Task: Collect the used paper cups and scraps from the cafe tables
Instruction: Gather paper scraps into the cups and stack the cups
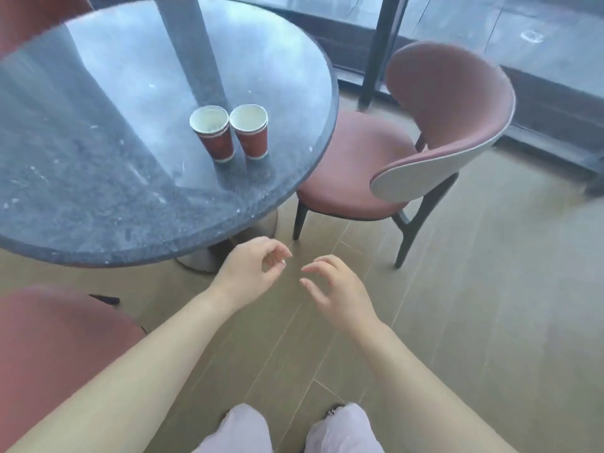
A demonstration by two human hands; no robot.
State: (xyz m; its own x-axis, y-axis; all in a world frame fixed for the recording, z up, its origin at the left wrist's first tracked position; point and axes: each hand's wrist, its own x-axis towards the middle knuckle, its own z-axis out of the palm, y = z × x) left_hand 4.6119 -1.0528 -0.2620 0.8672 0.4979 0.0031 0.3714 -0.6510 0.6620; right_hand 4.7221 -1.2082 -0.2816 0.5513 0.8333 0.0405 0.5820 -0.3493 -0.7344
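**Inspector:** Head view, the only one on file. Two red paper cups with white rims stand upright on the round dark speckled stone table [98,197]: the left red cup [213,132] and the right red cup [250,129], just beside each other, possibly touching at the rims, towards the table's right side. Both look to be doubled, one cup nested in another. I see no loose scraps on the top; the pale flecks may be only the stone's pattern.

**Operator:** And my hands?

**Inspector:** Your left hand [251,273] and right hand [336,292] hover over the wooden floor, below the table edge and well apart from the cups. Both are empty, fingers loosely curled and parted. A tiny white speck sits at your left fingertips; whether it is a scrap or a nail I cannot tell.

**Operator:** How should I take the cups?

**Inspector:** In my judgement, collection here has not begun. Reach over the near edge and take each cup round its mid-wall, one per hand, with light pressure, since paper walls buckle. Residue shows inside the left one, so keep it upright. Lift straight up so neither cup knocks the other. The pink upholstered chair with the grey curved back [434,132] stands at your right; keep your elbow clear of it.
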